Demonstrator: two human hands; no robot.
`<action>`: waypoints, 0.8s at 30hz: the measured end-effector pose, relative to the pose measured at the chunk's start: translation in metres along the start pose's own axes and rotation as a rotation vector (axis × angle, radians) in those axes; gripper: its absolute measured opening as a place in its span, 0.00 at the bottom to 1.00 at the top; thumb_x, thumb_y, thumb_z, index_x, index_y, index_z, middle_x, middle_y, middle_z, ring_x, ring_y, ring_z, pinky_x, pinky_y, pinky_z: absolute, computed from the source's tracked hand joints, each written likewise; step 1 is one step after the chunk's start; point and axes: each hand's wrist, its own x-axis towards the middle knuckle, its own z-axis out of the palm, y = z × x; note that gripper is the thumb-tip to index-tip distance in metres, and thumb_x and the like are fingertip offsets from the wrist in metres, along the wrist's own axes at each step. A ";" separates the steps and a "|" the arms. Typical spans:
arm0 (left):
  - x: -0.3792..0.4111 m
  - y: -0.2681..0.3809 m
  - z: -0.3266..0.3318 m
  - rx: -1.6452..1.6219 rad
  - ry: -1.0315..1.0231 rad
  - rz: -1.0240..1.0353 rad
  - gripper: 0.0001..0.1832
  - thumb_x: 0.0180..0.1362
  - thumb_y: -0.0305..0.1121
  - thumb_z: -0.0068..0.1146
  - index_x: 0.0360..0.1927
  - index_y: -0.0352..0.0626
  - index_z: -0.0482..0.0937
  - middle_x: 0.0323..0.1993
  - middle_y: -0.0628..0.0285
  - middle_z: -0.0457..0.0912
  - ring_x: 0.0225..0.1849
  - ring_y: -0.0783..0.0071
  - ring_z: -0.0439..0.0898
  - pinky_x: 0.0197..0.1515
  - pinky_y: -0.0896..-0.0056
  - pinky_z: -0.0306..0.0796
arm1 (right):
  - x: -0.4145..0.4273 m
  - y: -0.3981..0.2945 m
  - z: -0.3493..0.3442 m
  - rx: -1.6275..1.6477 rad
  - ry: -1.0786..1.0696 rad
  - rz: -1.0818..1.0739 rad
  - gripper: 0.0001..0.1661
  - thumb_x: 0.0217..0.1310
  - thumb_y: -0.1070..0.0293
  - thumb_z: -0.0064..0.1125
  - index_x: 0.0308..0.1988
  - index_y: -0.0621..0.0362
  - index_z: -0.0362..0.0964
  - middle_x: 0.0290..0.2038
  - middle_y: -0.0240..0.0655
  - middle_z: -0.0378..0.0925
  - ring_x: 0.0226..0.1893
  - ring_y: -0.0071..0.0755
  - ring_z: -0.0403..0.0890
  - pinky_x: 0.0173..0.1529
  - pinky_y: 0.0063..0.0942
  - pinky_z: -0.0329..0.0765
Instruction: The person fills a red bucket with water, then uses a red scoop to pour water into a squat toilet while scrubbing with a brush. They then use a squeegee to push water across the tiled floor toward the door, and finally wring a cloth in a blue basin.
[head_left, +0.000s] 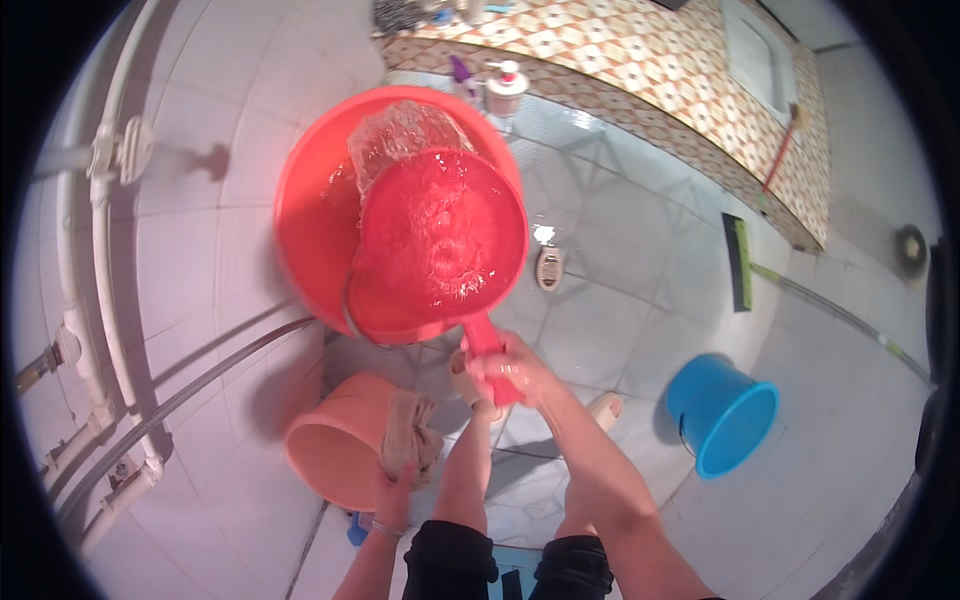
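My right hand (517, 367) grips the handle of a red plastic water dipper (491, 217) over a large red-orange tub (300, 217). Water churns in the dipper's bowl, and a clear sheet of water (405, 135) spills past its far side into the tub. Lower left, a folded beige-brown cloth (409, 442) is in my left hand (394, 487), beside the rim of a salmon-pink bucket (330, 450). That bucket lies tipped with its mouth towards me. My left fingers are partly hidden by the cloth.
White pipes (105, 225) and a flexible metal hose (202, 382) run along the left wall. A blue bucket (727, 420) lies tilted at right, near a green floor squeegee (739, 262). A pump bottle (506, 90) stands beyond the tub, below a tiled ledge (600, 60). A floor drain (549, 268) is mid-floor.
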 end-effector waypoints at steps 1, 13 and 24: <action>-0.003 -0.001 0.006 0.056 -0.001 0.038 0.25 0.47 0.34 0.55 0.47 0.34 0.62 0.42 0.59 0.69 0.42 0.75 0.68 0.44 0.75 0.63 | -0.028 0.000 -0.005 0.001 -0.013 -0.028 0.17 0.41 0.77 0.51 0.36 0.61 0.59 0.19 0.35 0.67 0.12 0.26 0.68 0.16 0.21 0.64; -0.086 0.007 0.157 0.221 -0.226 0.165 0.20 0.52 0.32 0.48 0.47 0.34 0.63 0.42 0.62 0.69 0.43 0.77 0.67 0.45 0.76 0.62 | -0.445 0.105 -0.109 0.459 0.790 -0.145 0.19 0.42 0.80 0.48 0.39 0.64 0.57 0.20 0.36 0.65 0.14 0.27 0.67 0.17 0.19 0.66; -0.132 -0.068 0.223 0.374 -0.380 0.305 0.20 0.50 0.33 0.51 0.45 0.32 0.65 0.41 0.61 0.70 0.41 0.78 0.68 0.43 0.77 0.63 | -0.559 0.164 -0.259 0.511 1.858 -0.245 0.12 0.36 0.78 0.48 0.30 0.62 0.62 0.20 0.37 0.67 0.16 0.30 0.69 0.18 0.26 0.68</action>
